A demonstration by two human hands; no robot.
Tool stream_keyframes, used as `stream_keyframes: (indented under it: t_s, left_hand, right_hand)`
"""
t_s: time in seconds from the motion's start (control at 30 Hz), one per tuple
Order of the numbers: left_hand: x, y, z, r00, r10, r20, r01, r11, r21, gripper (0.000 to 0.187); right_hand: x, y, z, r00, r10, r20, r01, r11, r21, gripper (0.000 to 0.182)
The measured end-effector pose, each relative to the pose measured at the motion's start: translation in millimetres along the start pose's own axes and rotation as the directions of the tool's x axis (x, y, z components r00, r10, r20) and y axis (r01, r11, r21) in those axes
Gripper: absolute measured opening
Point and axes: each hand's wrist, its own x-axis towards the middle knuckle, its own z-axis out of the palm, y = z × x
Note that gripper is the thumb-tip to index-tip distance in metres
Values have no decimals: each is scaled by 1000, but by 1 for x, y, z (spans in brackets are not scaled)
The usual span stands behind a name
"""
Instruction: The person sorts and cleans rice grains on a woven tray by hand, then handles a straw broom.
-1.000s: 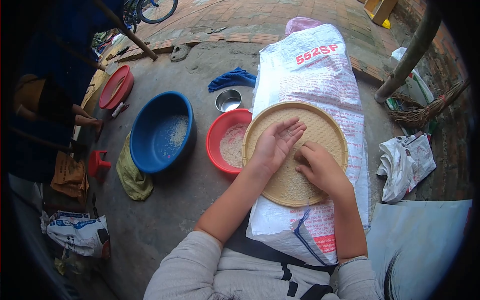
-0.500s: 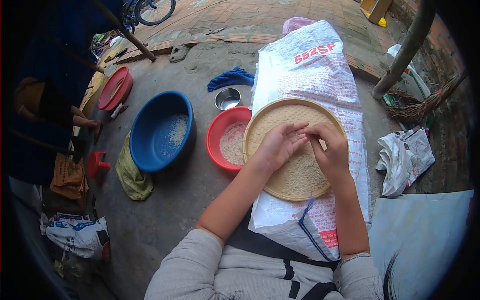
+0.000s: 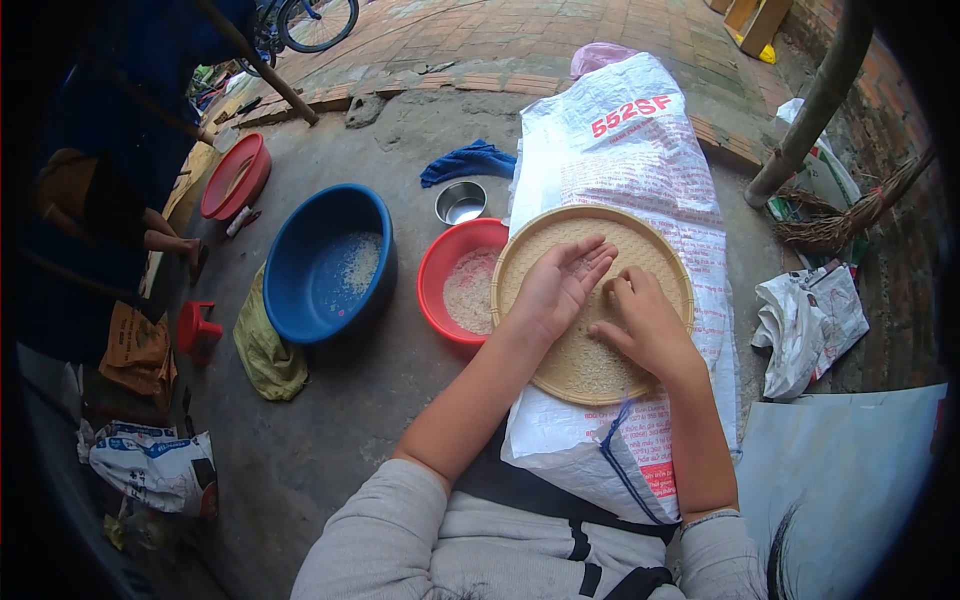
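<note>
A round woven bamboo tray point(image 3: 520, 235) rests on a white printed sack point(image 3: 690, 225) in front of me. Rice grains point(image 3: 590, 370) lie in it, mostly on the near side. My left hand point(image 3: 565, 290) is above the tray, palm up, with its fingers stretched out and slightly cupped. Pale specks seem to lie on those fingers, too small to make out. To its right, my right hand point(image 3: 645, 320) reaches down over the tray. Its fingers are bent, with the thumb apart, near the grains. A red basin point(image 3: 432, 285) holding rice stands against the tray's left side.
Further left stands a large blue basin point(image 3: 300, 290) with some rice inside. A metal bowl point(image 3: 461, 203) and a blue cloth point(image 3: 465, 163) lie beyond the red basin. Another person's leg point(image 3: 172, 240) shows at far left. A wooden post point(image 3: 810, 110) rises on the right.
My right hand has parted from the left fingertips and lowered toward the grains in the tray. My left hand stays palm up over the tray.
</note>
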Motion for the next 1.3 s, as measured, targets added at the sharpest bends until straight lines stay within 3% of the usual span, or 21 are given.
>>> stream_keyframes:
  t_s: [0.07,0.13,0.23,0.37,0.43,0.47,0.53,0.57,0.7,0.77,0.8,0.87,0.9,0.97,1.0,1.1,1.23,1.3]
  left_hand:
    - [-1,-1,1,1000,-9,-2,9,1000,12,37]
    - [-1,-1,1,1000,-23,-3,23,1000,19,37]
    - [1,-1,-3,1000,-8,-14,9,1000,29,37]
    - [3,-4,-6,1000,-7,-30,9,999,47,37]
    - [3,-4,-5,997,-66,-35,68,995,79,36]
    - [2,-5,-4,997,-64,-33,66,995,77,36]
    - [-1,-6,-4,994,-107,-16,108,983,146,35]
    - [0,-8,-4,989,-145,23,140,980,140,34]
    - [0,-13,-5,971,-166,171,150,983,106,33]
    - [2,-12,-8,977,-170,126,164,985,60,34]
    - [2,-11,-7,981,-178,78,178,984,12,34]
    - [3,-5,-7,993,-103,55,102,995,14,35]
    - [3,-2,-7,999,-28,30,28,999,22,35]
    - [2,1,-6,999,-20,26,20,1000,8,36]
    - [2,1,-6,1000,-14,19,14,1000,-6,37]
    - [0,1,-5,1000,-13,22,12,999,36,38]
    - [5,1,-10,1000,-4,23,4,999,33,39]
    - [4,2,-9,1000,9,7,-9,999,40,39]
  right_hand:
    - [0,-5,-1,999,-17,30,16,999,42,42]
    - [1,-5,1,995,-81,56,68,975,214,25]
    - [2,4,7,989,-82,122,40,948,315,10]
    - [2,3,2,990,-120,75,87,934,348,7]
    - [5,1,-3,996,-54,-77,75,948,309,11]
    - [7,-2,-6,995,-56,-76,77,949,306,11]
    - [11,-10,-11,922,68,-380,80,929,361,16]
    - [12,-8,-13,906,29,-422,118,941,318,20]
    - [13,-7,-5,905,-103,-413,249,915,317,17]
    - [12,-6,-1,897,36,-441,107,949,295,14]
    - [11,-6,-2,897,34,-440,108,950,294,14]
    - [8,-1,-5,918,116,-380,-94,993,76,20]
    - [6,0,-5,918,114,-380,-93,993,74,20]
    - [1,2,-2,996,30,-88,-20,993,118,27]
    - [1,-1,-4,996,29,-88,-19,993,119,27]
    - [2,-16,-9,985,-110,135,69,957,280,24]
    - [2,-8,1,975,-127,184,45,917,395,18]
    - [2,0,1,967,-204,153,138,923,358,12]
